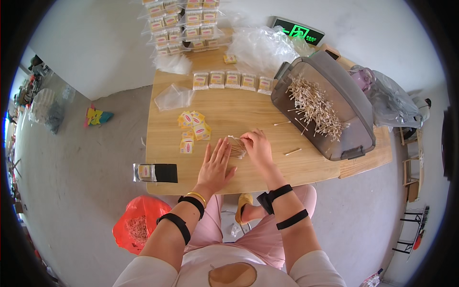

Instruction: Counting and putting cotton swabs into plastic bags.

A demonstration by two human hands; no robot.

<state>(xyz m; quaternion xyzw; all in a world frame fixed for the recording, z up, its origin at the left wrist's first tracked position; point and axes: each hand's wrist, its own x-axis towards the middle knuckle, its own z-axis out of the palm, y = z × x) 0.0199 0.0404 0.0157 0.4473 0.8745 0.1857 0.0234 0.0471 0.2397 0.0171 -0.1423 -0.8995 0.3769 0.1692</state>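
A small row of cotton swabs (237,151) lies side by side on the wooden table, between my two hands. My left hand (215,166) is laid flat with its fingers stretched out, the fingertips along the left side of the row. Bent over the far right end of the row, my right hand (259,149) has thumb and fingers pinched together at the swab heads; the fingers partly cover what they grip. Just left of my left hand, several yellow and white label cards (195,125) lie in a loose, overlapping pile.
A grey bin (344,95) tipped toward me holds a heap of cotton swabs (313,107); a few loose ones lie beside it. Filled swab packs (233,79) line the table's back. Plastic bags (263,48) and stacked packs (193,31) stand behind. A red bag (128,210) sits below left.
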